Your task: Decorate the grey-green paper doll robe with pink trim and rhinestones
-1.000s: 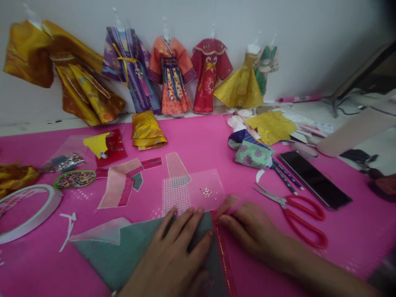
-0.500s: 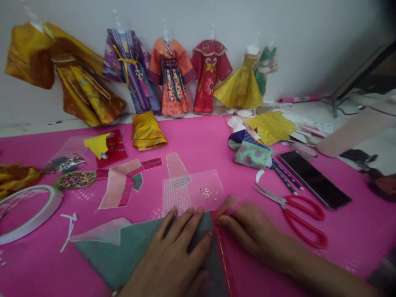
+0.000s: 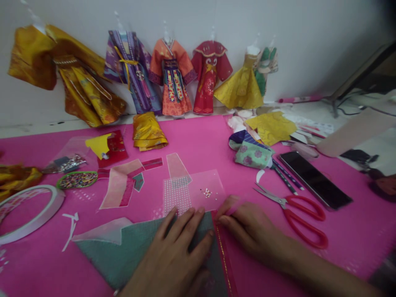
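Observation:
My left hand (image 3: 179, 247) lies flat with fingers spread on a piece of green fabric (image 3: 136, 239). Along the fabric's right edge runs a red trim strip (image 3: 223, 255) with a gold line down it. At the strip's far end, my right hand (image 3: 239, 218) is closed, thumb and fingertips together on its edge; a pinkish patch between the fingers is unclear. Just beyond the hands are a dotted sheet of small gems (image 3: 176, 198) and a little heap of loose gems (image 3: 207, 192). Red-handled scissors (image 3: 289, 206) lie open-bladed right of my right hand.
Cut fabric pieces (image 3: 119, 185), a green tray of beads (image 3: 77, 180) and a roll of tape (image 3: 57, 200) lie left. A phone (image 3: 312, 177), pencils (image 3: 284, 177) and fabric scraps (image 3: 253, 154) lie right. Several dressed doll forms (image 3: 171, 78) line the wall.
The view has shifted very slightly, so things at the left appear a little further right. Both hands and the green fabric keep their places.

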### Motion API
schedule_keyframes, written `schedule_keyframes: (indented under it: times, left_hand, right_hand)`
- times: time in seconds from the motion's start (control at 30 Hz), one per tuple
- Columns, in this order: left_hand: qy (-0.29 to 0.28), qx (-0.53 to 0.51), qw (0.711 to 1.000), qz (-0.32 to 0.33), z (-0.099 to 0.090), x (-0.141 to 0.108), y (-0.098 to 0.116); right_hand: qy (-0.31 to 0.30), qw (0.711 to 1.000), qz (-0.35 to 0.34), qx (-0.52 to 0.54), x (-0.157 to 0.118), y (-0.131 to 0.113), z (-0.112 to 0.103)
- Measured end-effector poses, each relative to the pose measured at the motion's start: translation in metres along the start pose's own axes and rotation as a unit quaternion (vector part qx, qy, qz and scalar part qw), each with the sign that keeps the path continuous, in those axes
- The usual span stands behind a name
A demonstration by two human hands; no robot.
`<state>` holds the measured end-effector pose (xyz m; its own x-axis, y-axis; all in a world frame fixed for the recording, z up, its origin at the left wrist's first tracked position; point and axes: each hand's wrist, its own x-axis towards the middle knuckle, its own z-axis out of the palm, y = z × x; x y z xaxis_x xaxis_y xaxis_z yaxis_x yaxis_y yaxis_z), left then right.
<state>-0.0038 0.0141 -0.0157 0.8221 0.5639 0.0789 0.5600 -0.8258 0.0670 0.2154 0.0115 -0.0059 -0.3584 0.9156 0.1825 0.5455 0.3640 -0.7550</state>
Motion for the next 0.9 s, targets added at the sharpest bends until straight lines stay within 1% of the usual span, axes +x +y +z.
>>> schedule_keyframes:
  times: [0.07,0.13,0.23,0.33,0.43,0.5,0.7,0.77,0.83,0.9]
  left_hand:
    - [0.000,-0.004,1.000,0.002,-0.001,0.001,0.000]
    - [-0.002,-0.002,1.000,0.004,-0.002,0.001,0.000]
    - [-0.001,-0.001,1.000,0.002,-0.003,0.001,0.000]
    - [0.008,-0.009,1.000,0.002,-0.003,0.001,0.000]
    - [0.019,-0.008,1.000,0.008,-0.004,0.001,0.000]
    - [0.021,-0.005,1.000,0.009,-0.004,0.001,0.000]
    - [0.010,0.014,1.000,0.017,-0.005,0.000,0.001]
    - [0.010,0.010,1.000,0.016,-0.006,0.001,0.001]
    - [0.007,-0.003,1.000,0.012,-0.009,0.002,0.002]
    - [0.006,-0.017,1.000,0.006,-0.011,0.003,0.002]
  right_hand:
    - [0.010,1.000,0.017,0.019,0.001,-0.001,-0.001]
    - [0.032,0.996,0.047,0.063,0.002,-0.002,-0.003]
    - [0.099,0.982,0.081,0.136,0.005,0.001,-0.006]
    - [0.166,0.969,0.090,0.162,0.007,0.006,-0.007]
    - [0.194,0.960,0.110,0.169,0.009,0.008,-0.007]
    - [0.189,0.959,0.117,0.175,0.010,0.008,-0.007]
    - [0.142,0.954,0.162,0.208,0.012,0.006,-0.012]
    - [0.126,0.955,0.167,0.210,0.015,0.005,-0.014]
    - [0.107,0.962,0.164,0.190,0.020,0.003,-0.016]
    - [0.092,0.975,0.146,0.140,0.028,0.001,-0.017]
